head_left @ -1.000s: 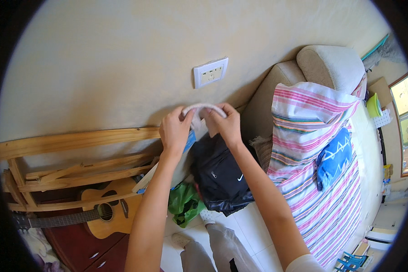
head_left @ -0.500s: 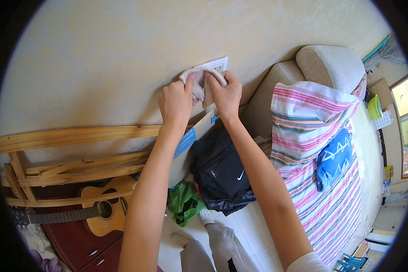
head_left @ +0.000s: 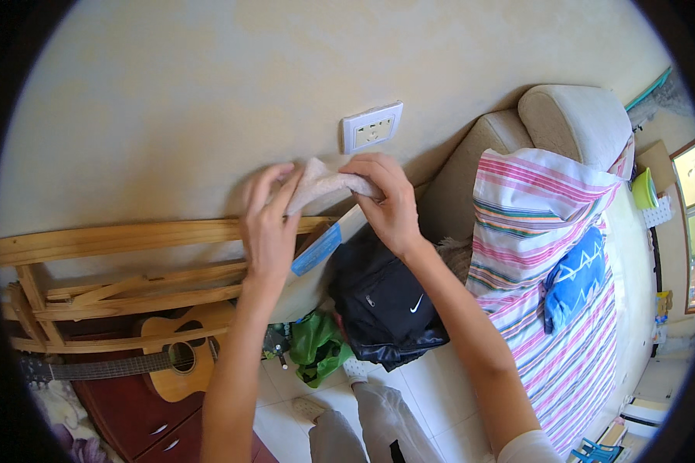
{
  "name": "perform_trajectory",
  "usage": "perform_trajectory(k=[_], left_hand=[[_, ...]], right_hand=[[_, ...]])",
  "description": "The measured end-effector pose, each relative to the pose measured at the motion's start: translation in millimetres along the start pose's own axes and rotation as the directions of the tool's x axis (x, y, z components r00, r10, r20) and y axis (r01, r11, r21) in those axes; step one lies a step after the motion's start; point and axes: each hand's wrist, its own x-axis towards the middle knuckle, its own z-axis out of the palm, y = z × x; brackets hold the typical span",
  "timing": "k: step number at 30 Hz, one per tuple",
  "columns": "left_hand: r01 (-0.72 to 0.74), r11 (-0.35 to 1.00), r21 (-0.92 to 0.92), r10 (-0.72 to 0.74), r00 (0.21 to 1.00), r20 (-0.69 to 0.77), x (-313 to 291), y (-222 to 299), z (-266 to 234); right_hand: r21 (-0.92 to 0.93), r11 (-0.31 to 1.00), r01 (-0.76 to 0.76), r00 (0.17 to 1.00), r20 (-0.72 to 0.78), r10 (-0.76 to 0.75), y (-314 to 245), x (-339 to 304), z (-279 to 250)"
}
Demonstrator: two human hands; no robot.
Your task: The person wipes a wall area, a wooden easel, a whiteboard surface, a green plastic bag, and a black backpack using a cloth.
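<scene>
A pale pinkish cloth [head_left: 322, 185] is stretched between my two hands in front of the wall. My left hand [head_left: 269, 224] pinches its left end, the fingers bent and slightly blurred. My right hand [head_left: 390, 204] grips the right end, which is bunched between thumb and fingers. Just above the hands, a white wall socket [head_left: 372, 130] is in full view, and the cloth hangs apart from it.
A wooden rail frame [head_left: 131, 238] and a guitar [head_left: 189, 359] are at the left. Below my hands are a black bag [head_left: 386, 309] and a green plastic bag [head_left: 316, 347]. To the right stands a sofa [head_left: 479, 139] with a striped cover [head_left: 517, 208].
Both hands have come down from the socket with the cloth, uncovering it. The cloth, earlier bunched in a loop, is now drawn out between the hands. My left hand has shifted left.
</scene>
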Motion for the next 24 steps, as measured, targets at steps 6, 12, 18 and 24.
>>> perform_trajectory(k=[6, 12, 18, 24], left_hand=[[-0.201, 0.933, 0.300, 0.312, 0.867, -0.389, 46, 11, -37], [-0.293, 0.826, 0.482, 0.414, 0.895, -0.164, 27, -31, -5], [-0.370, 0.836, 0.405, 0.326, 0.929, 0.175, -5, -47, 14], [-0.460, 0.793, 0.399, 0.339, 0.878, 0.338, -20, -49, 17]], right_hand=[[-0.467, 0.525, 0.712, 0.580, -0.031, -0.814, -55, 49, -9], [-0.394, 0.605, 0.692, 0.674, 0.053, -0.737, 14, 42, 23], [-0.339, 0.735, 0.588, 0.807, 0.182, -0.562, 48, 5, 31], [-0.316, 0.782, 0.538, 0.833, 0.345, -0.433, 40, -13, 26]])
